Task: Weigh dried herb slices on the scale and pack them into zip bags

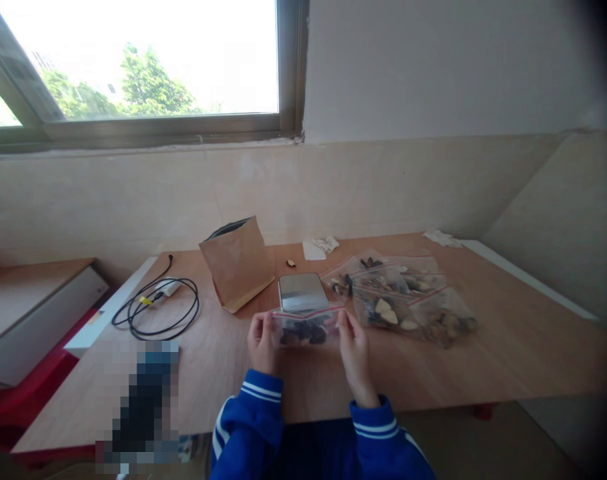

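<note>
Between my hands is a clear zip bag (303, 331) with a red strip along its top and dark dried pieces inside. My left hand (262, 340) pinches its upper left corner, and my right hand (352, 343) pinches the upper right one. Just behind the bag lies a flat scale with a shiny metal top (302, 291); the bag hides its near edge. To the right, several more zip bags (391, 313) overlap, holding dark and pale dried slices. An open brown paper pouch (238, 267) stands upright at the left of the scale.
A coiled black cable (156, 333) with a white adapter (167, 287) lies on the left. One small dried slice (291, 263) sits behind the scale. Crumpled white paper (326, 245) rests near the wall. A blurred dark object (143, 400) is at the front left.
</note>
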A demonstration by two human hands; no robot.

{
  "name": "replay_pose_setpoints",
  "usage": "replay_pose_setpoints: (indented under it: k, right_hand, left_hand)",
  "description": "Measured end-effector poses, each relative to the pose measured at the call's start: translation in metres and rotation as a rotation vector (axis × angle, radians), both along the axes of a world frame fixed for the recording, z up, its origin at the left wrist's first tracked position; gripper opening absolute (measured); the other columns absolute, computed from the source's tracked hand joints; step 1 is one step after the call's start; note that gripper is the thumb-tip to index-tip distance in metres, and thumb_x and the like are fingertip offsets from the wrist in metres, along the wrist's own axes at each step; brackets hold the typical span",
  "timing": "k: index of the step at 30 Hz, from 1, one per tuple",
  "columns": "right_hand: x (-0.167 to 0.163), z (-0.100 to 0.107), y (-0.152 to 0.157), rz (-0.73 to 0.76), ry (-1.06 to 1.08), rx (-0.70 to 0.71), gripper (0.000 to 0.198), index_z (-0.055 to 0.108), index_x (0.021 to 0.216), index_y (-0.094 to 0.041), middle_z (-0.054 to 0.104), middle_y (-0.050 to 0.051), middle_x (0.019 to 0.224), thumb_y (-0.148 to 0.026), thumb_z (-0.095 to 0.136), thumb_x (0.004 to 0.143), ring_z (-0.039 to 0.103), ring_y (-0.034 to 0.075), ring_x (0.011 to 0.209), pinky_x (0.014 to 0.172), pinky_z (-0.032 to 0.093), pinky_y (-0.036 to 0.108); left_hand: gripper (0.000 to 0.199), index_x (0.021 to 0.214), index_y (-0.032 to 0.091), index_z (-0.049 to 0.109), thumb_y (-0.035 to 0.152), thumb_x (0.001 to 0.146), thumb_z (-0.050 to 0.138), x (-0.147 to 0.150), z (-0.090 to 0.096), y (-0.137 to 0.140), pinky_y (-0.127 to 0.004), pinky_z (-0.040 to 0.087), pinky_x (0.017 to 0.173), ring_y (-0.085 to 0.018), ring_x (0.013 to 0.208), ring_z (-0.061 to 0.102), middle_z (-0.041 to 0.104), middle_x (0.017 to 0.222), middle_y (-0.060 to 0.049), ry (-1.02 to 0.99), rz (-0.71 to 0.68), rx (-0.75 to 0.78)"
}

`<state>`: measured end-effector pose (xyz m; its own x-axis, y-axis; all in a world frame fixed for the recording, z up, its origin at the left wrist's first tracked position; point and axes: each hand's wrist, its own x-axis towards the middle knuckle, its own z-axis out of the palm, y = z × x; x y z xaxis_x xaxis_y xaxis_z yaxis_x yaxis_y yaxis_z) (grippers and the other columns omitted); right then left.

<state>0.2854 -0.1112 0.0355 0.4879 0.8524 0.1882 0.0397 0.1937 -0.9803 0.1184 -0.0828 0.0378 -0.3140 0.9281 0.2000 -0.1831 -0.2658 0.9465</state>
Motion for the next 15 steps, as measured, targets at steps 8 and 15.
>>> replay_pose_setpoints:
  k: [8,15]
  right_hand:
    - [-0.0017,-0.0100,0.0072,-0.092,0.113,0.020,0.042,0.065,0.091,-0.015,0.069,0.007,0.076,-0.055,0.057,0.078,0.064,0.022,0.075,0.070,0.050,0.033]
    - [0.0005,-0.0104,0.0111,-0.056,0.138,0.033,0.042,0.065,0.094,-0.014,0.067,0.005,0.071,-0.053,0.057,0.079,0.061,0.020,0.069,0.065,0.049,0.030]
  left_hand:
    - [0.033,0.087,0.016,0.066,0.046,0.073,0.067,0.0045,-0.0099,-0.0007,-0.023,0.046,0.059,-0.012,0.063,0.057,0.065,0.075,-0.003,0.002,-0.092,-0.022]
    - [0.032,0.084,0.015,0.068,0.044,0.071,0.069,0.0025,-0.0072,-0.0024,-0.023,0.047,0.056,-0.013,0.063,0.060,0.068,0.075,-0.004,0.072,-0.009,-0.004]
